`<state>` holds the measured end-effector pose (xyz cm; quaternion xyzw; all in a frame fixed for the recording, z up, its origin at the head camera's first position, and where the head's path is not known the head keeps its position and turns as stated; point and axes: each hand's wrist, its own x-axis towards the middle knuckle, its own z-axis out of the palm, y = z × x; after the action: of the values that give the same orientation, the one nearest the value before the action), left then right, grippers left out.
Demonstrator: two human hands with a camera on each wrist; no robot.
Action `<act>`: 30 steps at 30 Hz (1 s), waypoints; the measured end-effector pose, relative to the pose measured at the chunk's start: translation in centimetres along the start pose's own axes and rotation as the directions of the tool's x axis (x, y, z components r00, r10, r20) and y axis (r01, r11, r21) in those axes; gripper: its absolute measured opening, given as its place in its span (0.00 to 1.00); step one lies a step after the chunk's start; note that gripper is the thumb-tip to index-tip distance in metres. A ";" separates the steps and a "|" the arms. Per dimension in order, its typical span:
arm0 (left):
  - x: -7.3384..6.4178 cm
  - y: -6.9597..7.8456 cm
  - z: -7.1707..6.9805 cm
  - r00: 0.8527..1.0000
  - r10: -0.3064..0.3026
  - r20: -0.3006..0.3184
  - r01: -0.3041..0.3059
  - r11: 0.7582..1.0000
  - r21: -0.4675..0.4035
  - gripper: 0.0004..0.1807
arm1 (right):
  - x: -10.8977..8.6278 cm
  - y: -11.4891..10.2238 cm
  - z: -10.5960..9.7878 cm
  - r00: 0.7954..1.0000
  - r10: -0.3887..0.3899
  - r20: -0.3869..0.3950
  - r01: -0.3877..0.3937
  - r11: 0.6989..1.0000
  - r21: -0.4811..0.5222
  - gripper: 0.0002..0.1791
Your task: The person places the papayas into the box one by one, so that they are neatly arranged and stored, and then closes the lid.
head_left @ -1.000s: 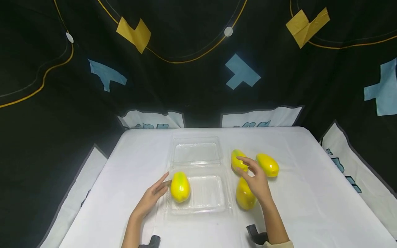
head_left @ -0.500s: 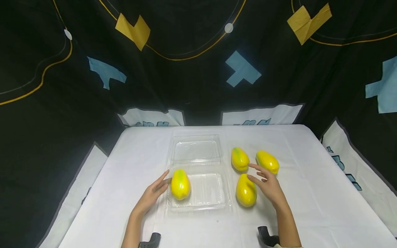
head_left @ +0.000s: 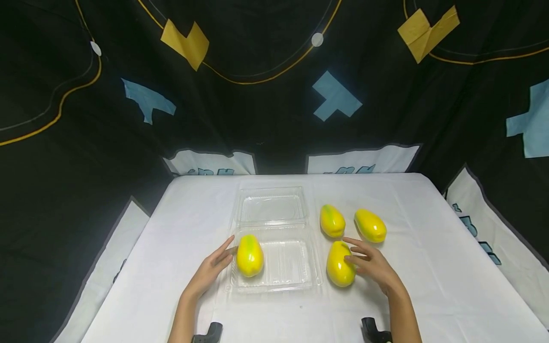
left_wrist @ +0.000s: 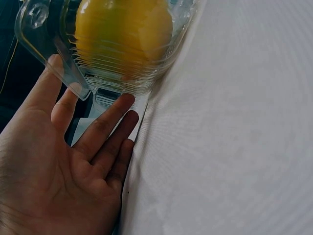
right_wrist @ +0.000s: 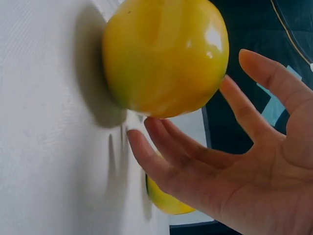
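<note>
In the head view, a clear plastic clamshell container (head_left: 287, 264) lies with its lid folded back. One glossy yellow, green-tinged fruit (head_left: 249, 256), shaped like a small papaya, sits in its left half. My left hand (head_left: 208, 274) is at the container's left side with fingers extended; in the left wrist view the thumb and fingertips are against the clear plastic wall (left_wrist: 36, 36). My right hand (head_left: 375, 269) hovers at the right side of the nearest loose papaya-like fruit (head_left: 338, 267). In the right wrist view its fingers are spread around that fruit (right_wrist: 164, 58), without a visible grip.
Two more papaya-like fruits, one (head_left: 332, 221) behind the nearest and another (head_left: 371, 226) to its right, lie on the white-covered table (head_left: 433, 267). A black curtain (head_left: 266, 119) with yellow and blue patches hangs behind the table.
My right hand has drawn back from above the rear fruit and moved right and nearer, beside the closest loose fruit. My left hand, the container and the fruits have stayed in place.
</note>
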<state>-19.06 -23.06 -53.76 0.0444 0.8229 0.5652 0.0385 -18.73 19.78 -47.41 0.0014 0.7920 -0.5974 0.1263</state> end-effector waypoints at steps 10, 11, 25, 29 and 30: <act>0.1 -0.1 0.0 1.000 -0.009 -0.001 0.009 1.000 -0.001 0.27 | 0.5 1.0 0.1 0.996 0.062 0.066 -0.064 0.998 0.027 0.28; 0.1 -0.1 0.0 1.000 -0.011 0.000 0.011 1.000 0.001 0.27 | 0.5 1.0 0.1 0.995 0.066 0.071 -0.068 0.997 0.025 0.28; 0.1 -0.1 0.0 1.000 -0.007 0.001 0.007 1.000 0.000 0.28 | 0.2 1.4 0.0 0.995 0.028 0.093 -0.028 1.000 -0.004 0.30; 0.1 0.0 0.0 1.000 -0.002 0.001 0.002 1.000 -0.003 0.27 | 0.2 1.7 0.2 0.999 0.028 0.045 -0.029 1.000 0.005 0.31; 0.1 0.0 0.0 1.000 0.000 0.002 0.000 1.000 -0.003 0.27 | 0.2 1.7 0.2 0.999 0.031 0.032 -0.031 1.000 0.003 0.31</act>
<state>-19.15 -23.01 -53.79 0.0449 0.8219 0.5665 0.0394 -18.63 20.07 -49.10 0.0043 0.7887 -0.5968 0.1478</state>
